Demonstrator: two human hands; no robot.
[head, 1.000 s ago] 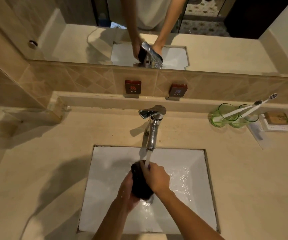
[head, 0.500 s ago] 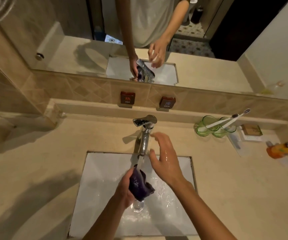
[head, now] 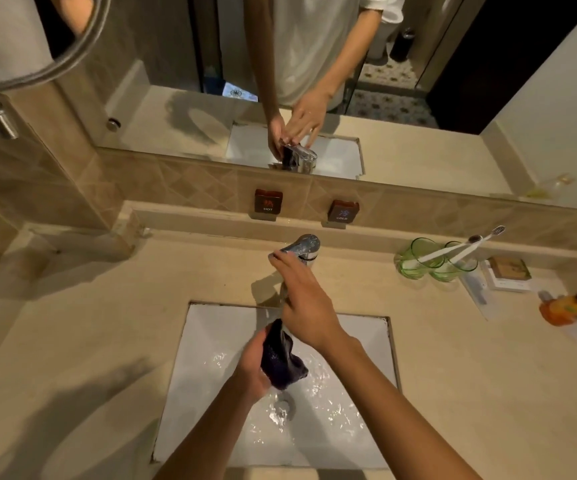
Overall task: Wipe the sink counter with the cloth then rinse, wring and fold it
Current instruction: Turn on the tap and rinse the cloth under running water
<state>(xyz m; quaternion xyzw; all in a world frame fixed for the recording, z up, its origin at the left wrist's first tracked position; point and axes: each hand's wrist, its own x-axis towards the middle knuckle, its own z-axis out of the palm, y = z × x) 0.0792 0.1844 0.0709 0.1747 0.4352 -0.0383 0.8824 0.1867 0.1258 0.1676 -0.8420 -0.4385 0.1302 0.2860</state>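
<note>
A dark, wet, bunched cloth (head: 282, 358) hangs over the white rectangular sink (head: 207, 341), with my left hand (head: 250, 367) shut on it. My right hand (head: 306, 303) reaches up over the chrome tap (head: 302, 247), its fingertips resting on the lever handle. The spout is mostly hidden behind that hand, so I cannot tell whether water runs. Water lies in the basin around the drain (head: 282, 408). The beige sink counter (head: 89, 323) surrounds the basin.
Two green glasses with toothbrushes (head: 432, 261), a small box (head: 507, 271) and an orange tube (head: 571, 306) stand at the right of the counter. Hot and cold labels (head: 268, 200) sit on the tiled wall under the mirror (head: 315, 81).
My right hand let go of the cloth and moved up from the basin onto the tap lever. The left hand keeps the cloth over the sink. My view tilted up.
</note>
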